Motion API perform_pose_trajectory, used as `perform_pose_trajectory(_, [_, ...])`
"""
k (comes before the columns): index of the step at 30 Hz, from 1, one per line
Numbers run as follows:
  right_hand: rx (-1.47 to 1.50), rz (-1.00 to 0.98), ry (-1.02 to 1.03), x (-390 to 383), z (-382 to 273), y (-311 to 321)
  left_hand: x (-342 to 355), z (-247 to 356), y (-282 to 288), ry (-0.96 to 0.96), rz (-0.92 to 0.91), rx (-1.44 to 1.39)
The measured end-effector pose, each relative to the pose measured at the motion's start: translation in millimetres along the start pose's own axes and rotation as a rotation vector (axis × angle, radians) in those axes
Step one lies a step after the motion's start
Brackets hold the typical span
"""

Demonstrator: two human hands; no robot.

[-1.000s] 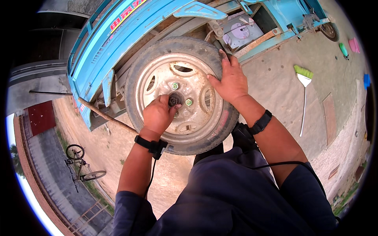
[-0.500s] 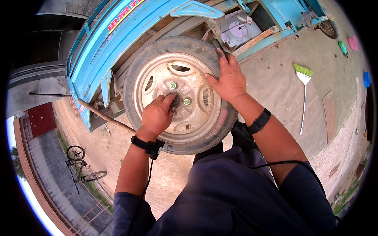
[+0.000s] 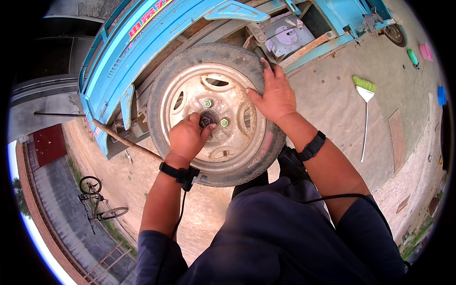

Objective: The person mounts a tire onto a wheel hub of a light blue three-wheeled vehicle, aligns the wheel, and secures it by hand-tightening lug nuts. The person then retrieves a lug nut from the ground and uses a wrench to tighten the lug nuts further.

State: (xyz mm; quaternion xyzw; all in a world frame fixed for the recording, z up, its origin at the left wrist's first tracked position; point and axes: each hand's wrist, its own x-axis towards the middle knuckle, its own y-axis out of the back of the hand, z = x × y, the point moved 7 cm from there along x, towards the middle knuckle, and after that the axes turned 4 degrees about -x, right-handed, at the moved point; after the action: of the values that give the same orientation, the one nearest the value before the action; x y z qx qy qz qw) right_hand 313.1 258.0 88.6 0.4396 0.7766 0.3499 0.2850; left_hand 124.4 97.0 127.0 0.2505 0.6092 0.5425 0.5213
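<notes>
A wheel (image 3: 237,137) with a dusty cream rim and a black tyre (image 3: 173,73) stands against the side of a blue cargo vehicle (image 3: 156,33). Two greenish wheel nuts, an upper nut (image 3: 208,102) and a right-hand nut (image 3: 224,122), show around the dark hub centre (image 3: 207,118). At the hub's lower left is my left hand (image 3: 184,138), its fingers curled and its thumb beside the hub; whatever they pinch is hidden. My right hand (image 3: 278,97) rests on the tyre's upper right, fingers stretched along it and thumb toward the rim.
A wooden pole (image 3: 126,140) slants by the wheel's left side. On the right lie a green-bristled broom (image 3: 365,92) and a flat board (image 3: 397,137). A bicycle (image 3: 97,199) is at the left. A boxy grey-white unit (image 3: 289,35) sits in the vehicle's frame.
My left hand has drawn back slightly from the hub centre, its fingers curling, and the dark hub now shows more. My right hand keeps its place on the tyre.
</notes>
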Motion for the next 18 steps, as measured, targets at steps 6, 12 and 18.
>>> perform_pose_trajectory(6, [0.004, 0.016, 0.0, 0.4, 2.0, -0.7, -10.3, 12.8, 8.8, -0.262, 0.115, -0.046])
perform_pose_trajectory(12, [0.004, -0.007, -0.01, 0.6, -0.3, -0.5, -4.7, -2.4, -1.9, -0.012, 0.0, -0.015])
perform_pose_trajectory(18, [-0.012, 0.024, 0.006, 0.3, 0.3, -0.7, -8.8, 5.8, 2.3, -0.221, 0.107, -0.073])
